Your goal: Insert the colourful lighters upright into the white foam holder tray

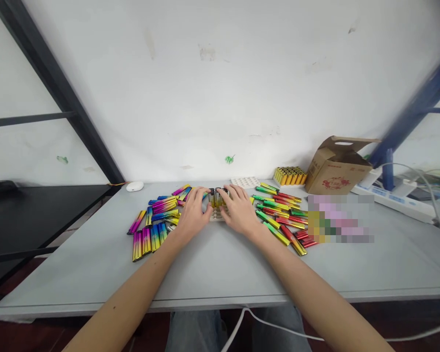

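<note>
Both hands meet near the middle of the table over a white holed tray [217, 215], where several upright lighters [217, 197] stand. My left hand [195, 211] curls round the left side of these lighters, thumb and fingers on them. From the right, my right hand [239, 209] grips at the same group. The fingers partly hide the lighters and the tray. Purple, blue and yellow lighters [155, 238] lie in a loose pile beside my left hand. Green, red and yellow lighters [276, 233] are spread beside my right hand.
A second white holed tray [245, 182] lies near the wall. Right of it stands a tray of upright yellow lighters [290, 176], then an open cardboard box [337, 168]. A power strip [399, 203] with cables is at the right, a white case [135, 186] at the back left.
</note>
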Demonstrator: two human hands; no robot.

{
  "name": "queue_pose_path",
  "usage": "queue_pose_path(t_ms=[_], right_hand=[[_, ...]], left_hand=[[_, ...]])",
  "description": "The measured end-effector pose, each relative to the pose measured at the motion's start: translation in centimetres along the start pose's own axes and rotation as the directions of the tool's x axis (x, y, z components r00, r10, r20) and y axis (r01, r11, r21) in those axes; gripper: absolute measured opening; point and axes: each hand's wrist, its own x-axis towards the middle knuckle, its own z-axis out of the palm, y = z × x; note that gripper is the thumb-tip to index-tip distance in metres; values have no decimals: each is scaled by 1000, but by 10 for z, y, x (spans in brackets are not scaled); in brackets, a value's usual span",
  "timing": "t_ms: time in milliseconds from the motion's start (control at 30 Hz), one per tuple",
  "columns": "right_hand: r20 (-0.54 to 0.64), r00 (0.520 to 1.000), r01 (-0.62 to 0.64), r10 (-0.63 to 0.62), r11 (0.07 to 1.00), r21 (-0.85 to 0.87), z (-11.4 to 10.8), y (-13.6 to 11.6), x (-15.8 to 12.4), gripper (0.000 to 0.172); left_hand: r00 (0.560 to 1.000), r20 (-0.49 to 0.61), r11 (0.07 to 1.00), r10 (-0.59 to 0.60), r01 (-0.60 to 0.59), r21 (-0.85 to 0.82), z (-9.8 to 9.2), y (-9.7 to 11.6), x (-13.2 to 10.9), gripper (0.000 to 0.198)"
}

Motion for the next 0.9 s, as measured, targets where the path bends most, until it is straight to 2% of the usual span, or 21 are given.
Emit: queue_pose_path(t_ms=[133, 267, 400, 567, 667, 900], right_hand=[[27, 998, -62, 63, 997, -49, 0, -11, -1, 62], [75, 993, -84, 88, 995, -54, -3, -17, -3, 82], [114, 988, -101, 106, 994, -48, -4, -15, -5, 100], [165, 979, -114, 118, 993, -31, 0, -16, -6, 96], [156, 981, -110, 114, 993, -35, 2, -16, -4, 91], [115, 986, -113, 118, 993, -44, 5, -7, -2, 91]], left_hand=[[1000, -9, 1000, -13, 13, -5, 1, 0, -1, 34], [998, -41, 999, -47, 47, -9, -2, -1, 0, 38], [999, -12, 999, -37, 37, 15, -6, -3, 1, 33], [998, 5, 998, -57, 57, 24, -5, -3, 1, 35], [998, 29, 999, -50, 50, 12, -4, 0, 0, 37], [994, 92, 999, -52, 53, -11, -4, 0, 0, 43]])
